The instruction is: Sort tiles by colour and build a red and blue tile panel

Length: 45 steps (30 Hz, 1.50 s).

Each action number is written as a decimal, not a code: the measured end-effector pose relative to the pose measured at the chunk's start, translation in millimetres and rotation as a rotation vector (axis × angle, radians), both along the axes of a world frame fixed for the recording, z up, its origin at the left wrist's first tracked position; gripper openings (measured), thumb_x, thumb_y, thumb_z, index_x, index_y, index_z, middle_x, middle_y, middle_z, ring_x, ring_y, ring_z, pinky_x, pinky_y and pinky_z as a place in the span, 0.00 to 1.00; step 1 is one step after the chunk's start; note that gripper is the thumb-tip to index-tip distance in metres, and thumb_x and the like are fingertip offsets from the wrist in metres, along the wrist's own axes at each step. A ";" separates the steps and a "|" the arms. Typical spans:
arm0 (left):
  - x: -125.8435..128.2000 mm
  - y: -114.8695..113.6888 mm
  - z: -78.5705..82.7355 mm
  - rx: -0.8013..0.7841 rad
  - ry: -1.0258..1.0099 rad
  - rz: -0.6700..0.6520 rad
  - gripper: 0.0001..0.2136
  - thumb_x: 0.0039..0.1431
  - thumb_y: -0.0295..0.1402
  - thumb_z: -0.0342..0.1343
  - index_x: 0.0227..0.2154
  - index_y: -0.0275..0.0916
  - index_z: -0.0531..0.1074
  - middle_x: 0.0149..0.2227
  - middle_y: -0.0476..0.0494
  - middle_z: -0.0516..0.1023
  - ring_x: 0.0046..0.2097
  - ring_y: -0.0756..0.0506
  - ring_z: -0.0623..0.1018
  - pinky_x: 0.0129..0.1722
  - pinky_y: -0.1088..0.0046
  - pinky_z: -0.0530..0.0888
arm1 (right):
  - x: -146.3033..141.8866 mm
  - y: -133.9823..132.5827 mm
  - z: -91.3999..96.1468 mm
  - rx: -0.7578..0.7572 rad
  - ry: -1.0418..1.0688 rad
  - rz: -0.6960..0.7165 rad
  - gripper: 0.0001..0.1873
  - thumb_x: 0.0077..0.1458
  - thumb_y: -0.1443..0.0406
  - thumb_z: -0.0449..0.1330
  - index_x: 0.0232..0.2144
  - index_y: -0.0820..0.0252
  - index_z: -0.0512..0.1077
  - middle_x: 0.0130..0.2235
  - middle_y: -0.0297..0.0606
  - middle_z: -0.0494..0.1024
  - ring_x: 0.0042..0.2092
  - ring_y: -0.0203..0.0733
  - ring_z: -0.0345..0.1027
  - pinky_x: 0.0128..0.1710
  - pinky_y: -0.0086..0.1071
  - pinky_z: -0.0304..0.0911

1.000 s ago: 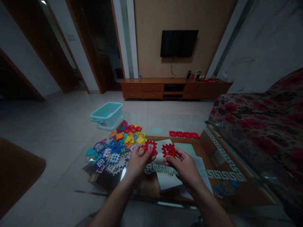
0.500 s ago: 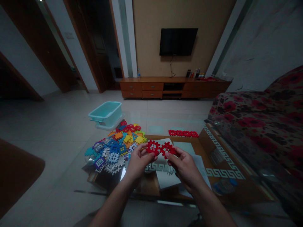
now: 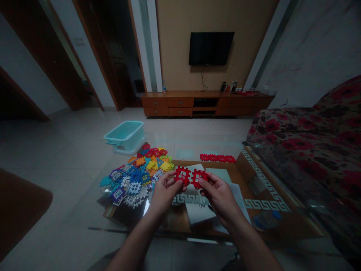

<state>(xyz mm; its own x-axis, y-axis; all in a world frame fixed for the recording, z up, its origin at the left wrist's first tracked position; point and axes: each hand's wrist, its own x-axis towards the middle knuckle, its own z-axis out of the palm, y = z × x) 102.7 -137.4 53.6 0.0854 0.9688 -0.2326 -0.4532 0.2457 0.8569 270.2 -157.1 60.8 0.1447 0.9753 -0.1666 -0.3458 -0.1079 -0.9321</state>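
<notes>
My left hand (image 3: 163, 192) pinches a red window-shaped puzzle tile (image 3: 182, 175) by its lower left edge. A second red tile (image 3: 198, 177) is gripped by my right hand (image 3: 219, 196). The two tiles meet edge to edge above the glass table (image 3: 270, 203). Left of my hands lies a heap of coloured tiles (image 3: 135, 171) in blue, orange, yellow, red and white. A joined row of red tiles (image 3: 217, 158) rests on the glass further back.
A teal plastic tub (image 3: 125, 134) stands behind the heap. White papers (image 3: 203, 214) lie under the glass below my hands. A flowered sofa (image 3: 310, 139) runs along the right. A TV cabinet (image 3: 205, 103) and a wall TV (image 3: 211, 48) are at the far wall.
My hands have drawn together: the two red tiles, held apart a second ago, now touch side by side. The right tile has turned to line up with the left one.
</notes>
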 end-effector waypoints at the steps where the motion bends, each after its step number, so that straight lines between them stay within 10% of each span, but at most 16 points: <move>1: -0.3 -0.4 0.4 0.011 0.003 -0.010 0.26 0.43 0.33 0.73 0.44 0.35 0.68 0.34 0.42 0.83 0.34 0.46 0.82 0.39 0.68 0.80 | -0.1 0.0 0.1 -0.011 -0.005 0.003 0.28 0.40 0.55 0.75 0.43 0.62 0.75 0.38 0.40 0.81 0.31 0.35 0.69 0.26 0.26 0.61; 10: -1.0 -15.3 2.9 0.418 0.323 -0.227 0.14 0.57 0.31 0.63 0.46 0.39 0.73 0.47 0.39 0.79 0.47 0.44 0.80 0.49 0.67 0.77 | -2.5 1.9 -6.6 0.114 -0.168 -0.066 0.24 0.37 0.55 0.76 0.34 0.58 0.73 0.36 0.37 0.79 0.36 0.43 0.75 0.36 0.33 0.70; 16: -10.0 -12.1 -9.0 1.115 0.857 0.040 0.16 0.60 0.20 0.56 0.47 0.44 0.76 0.47 0.39 0.79 0.51 0.43 0.78 0.51 0.64 0.76 | -10.2 -4.5 -2.3 0.061 0.005 0.086 0.19 0.43 0.60 0.73 0.39 0.57 0.78 0.39 0.38 0.81 0.40 0.42 0.75 0.43 0.34 0.70; 21: -13.2 -10.2 -11.2 1.299 0.911 0.103 0.23 0.57 0.16 0.55 0.51 0.45 0.74 0.53 0.37 0.75 0.59 0.41 0.72 0.57 0.58 0.73 | -16.9 -9.2 6.1 0.063 0.273 0.223 0.23 0.48 0.62 0.71 0.48 0.57 0.77 0.46 0.41 0.81 0.47 0.42 0.75 0.50 0.33 0.68; 27: -9.3 -16.9 1.5 0.931 0.668 -0.039 0.19 0.57 0.24 0.57 0.51 0.43 0.72 0.62 0.36 0.65 0.65 0.36 0.64 0.63 0.52 0.65 | -9.3 -4.6 -0.1 0.140 0.049 0.154 0.23 0.48 0.62 0.72 0.47 0.56 0.73 0.46 0.41 0.81 0.46 0.42 0.75 0.47 0.33 0.69; 32: -5.7 -6.6 -1.2 0.329 0.335 -0.097 0.16 0.63 0.40 0.56 0.50 0.39 0.73 0.47 0.37 0.79 0.47 0.42 0.79 0.47 0.65 0.76 | -6.1 -7.2 4.1 0.140 0.020 0.248 0.29 0.48 0.62 0.72 0.50 0.53 0.65 0.38 0.35 0.80 0.39 0.39 0.76 0.40 0.32 0.71; 45: -2.8 -0.5 5.5 0.004 -0.061 0.059 0.19 0.42 0.38 0.74 0.33 0.35 0.74 0.31 0.45 0.82 0.31 0.50 0.80 0.37 0.74 0.77 | 4.8 1.1 -5.3 0.011 -0.074 0.003 0.25 0.43 0.54 0.73 0.41 0.60 0.76 0.36 0.39 0.82 0.34 0.43 0.77 0.37 0.38 0.74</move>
<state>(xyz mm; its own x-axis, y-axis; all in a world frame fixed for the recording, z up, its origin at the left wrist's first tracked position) 99.8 -137.8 59.1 0.0422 0.9735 -0.2249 -0.5183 0.2138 0.8281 274.9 -156.1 55.5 0.1536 0.9775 -0.1445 -0.2757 -0.0980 -0.9562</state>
